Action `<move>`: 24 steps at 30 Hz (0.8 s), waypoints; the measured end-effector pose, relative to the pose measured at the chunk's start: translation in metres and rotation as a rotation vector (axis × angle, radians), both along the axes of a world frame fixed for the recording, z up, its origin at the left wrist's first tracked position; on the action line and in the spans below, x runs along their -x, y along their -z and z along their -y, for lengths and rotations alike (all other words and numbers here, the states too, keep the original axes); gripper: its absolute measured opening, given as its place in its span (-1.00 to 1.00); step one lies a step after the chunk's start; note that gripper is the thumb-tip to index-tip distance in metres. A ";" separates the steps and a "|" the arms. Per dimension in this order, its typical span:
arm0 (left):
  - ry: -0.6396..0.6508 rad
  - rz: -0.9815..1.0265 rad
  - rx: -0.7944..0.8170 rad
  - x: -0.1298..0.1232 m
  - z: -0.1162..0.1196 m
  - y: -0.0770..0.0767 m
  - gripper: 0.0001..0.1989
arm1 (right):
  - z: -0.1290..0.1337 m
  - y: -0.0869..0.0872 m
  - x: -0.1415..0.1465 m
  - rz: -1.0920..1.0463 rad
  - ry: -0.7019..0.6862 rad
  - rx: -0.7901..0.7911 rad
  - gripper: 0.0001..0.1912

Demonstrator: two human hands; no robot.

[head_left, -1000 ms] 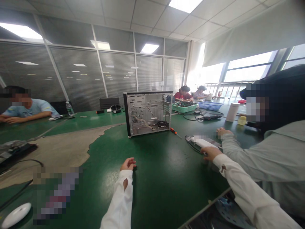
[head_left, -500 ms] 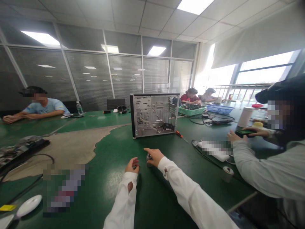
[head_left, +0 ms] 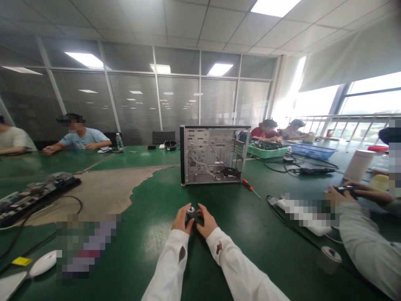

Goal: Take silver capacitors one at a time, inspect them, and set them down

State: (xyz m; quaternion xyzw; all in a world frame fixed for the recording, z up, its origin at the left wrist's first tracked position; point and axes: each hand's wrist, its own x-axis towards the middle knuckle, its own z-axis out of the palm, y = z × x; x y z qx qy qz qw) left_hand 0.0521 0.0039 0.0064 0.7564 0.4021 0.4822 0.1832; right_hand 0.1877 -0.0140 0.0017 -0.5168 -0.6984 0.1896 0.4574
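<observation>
A small silvery metal cylinder (head_left: pixel 191 212) with a round top is held between the thumb and fingers of my left hand (head_left: pixel 181 219). Close by on its right, my right hand (head_left: pixel 206 221) is curved with thumb and fingers apart, nothing in it. Beyond both hands an open computer case (head_left: pixel 214 154) stands upright on the green table (head_left: pixel 156 200), its bare metal inside and loose cables facing me. An orange-handled screwdriver (head_left: pixel 250 188) lies at the case's lower right corner.
A power strip (head_left: pixel 310 219) with its cable and a lidded can (head_left: pixel 329 259) are on the right, near a co-worker's hands (head_left: pixel 347 192). Green (head_left: pixel 269 151) and blue baskets (head_left: pixel 313 150) stand farther back. At left lie a long strip of electronics (head_left: pixel 37 194) and cables.
My left hand has moved up and right and now holds the metal cylinder. My right hand, earlier at the cylinder, has come away to its right. The view has turned left.
</observation>
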 end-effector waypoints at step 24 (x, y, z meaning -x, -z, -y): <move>0.144 0.639 0.734 0.008 0.005 -0.018 -0.49 | 0.011 -0.002 0.005 -0.430 -0.372 0.133 -0.28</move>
